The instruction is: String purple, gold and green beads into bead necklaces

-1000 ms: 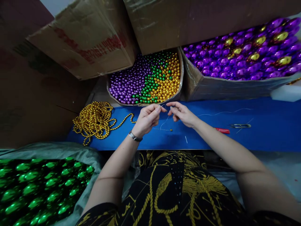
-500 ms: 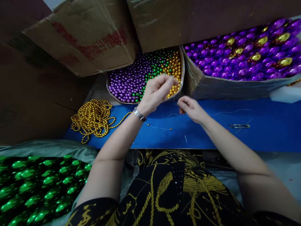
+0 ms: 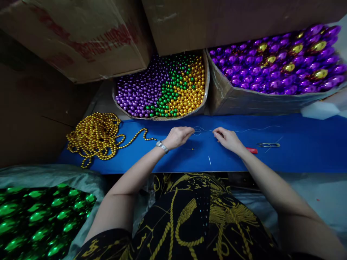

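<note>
A thin pale thread (image 3: 207, 130) lies over the blue tabletop between my hands, with a small loop at the left and a tail running off to the right. My left hand (image 3: 177, 137), wearing a metal watch, is closed in a pinch on it near the loop. My right hand (image 3: 227, 138) pinches the same thread a little farther right. A strand of gold beads (image 3: 132, 139) stretches from a heap to near my left wrist. One loose-looking gold bead (image 3: 192, 149) shows below my left hand; what joins it is partly hidden.
Behind stands a box (image 3: 176, 117) of small purple, green and gold beads; right of it, a carton (image 3: 252, 103) of larger purple and gold ones. Thread snips (image 3: 268, 145) and a red object (image 3: 252, 150) lie right. A sack (image 3: 92, 180) with green balls sits lower left.
My left hand has come down from over the bead box to the tabletop. My right hand has lowered slightly. The red object beside my right forearm shows more fully.
</note>
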A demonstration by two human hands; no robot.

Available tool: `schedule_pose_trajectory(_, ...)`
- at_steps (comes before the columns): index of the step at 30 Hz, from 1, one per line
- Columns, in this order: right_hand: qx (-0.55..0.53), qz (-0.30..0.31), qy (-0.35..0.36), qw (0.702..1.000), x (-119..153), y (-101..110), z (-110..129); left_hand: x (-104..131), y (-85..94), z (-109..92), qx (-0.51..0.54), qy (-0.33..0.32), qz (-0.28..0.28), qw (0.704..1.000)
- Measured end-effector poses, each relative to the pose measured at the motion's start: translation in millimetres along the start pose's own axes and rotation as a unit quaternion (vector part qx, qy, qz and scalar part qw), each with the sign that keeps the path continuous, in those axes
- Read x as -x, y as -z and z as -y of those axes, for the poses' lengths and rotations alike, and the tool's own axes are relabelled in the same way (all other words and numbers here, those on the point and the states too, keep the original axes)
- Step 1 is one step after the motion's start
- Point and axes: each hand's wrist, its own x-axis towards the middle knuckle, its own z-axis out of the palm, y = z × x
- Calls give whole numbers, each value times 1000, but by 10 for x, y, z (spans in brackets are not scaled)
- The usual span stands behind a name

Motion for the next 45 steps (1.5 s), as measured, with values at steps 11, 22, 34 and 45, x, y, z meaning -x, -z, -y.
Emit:
schedule_pose_trajectory(11,182,15,18,983,-127,-276,-52,252,-97,380,-156,25,67,985)
schedule_pose_trajectory(22,285,55,13,957,-208,-378,97,327,-103,316,-179,85,80,977)
schedule_pose_trajectory(34,108,17,112,988,144,-492,264,602,-544,-190,-93,39,-21,995)
schedule_pose_trajectory(45,227,21,179,957,235,-746,474,633,-627,-121,-86,58,-20,994)
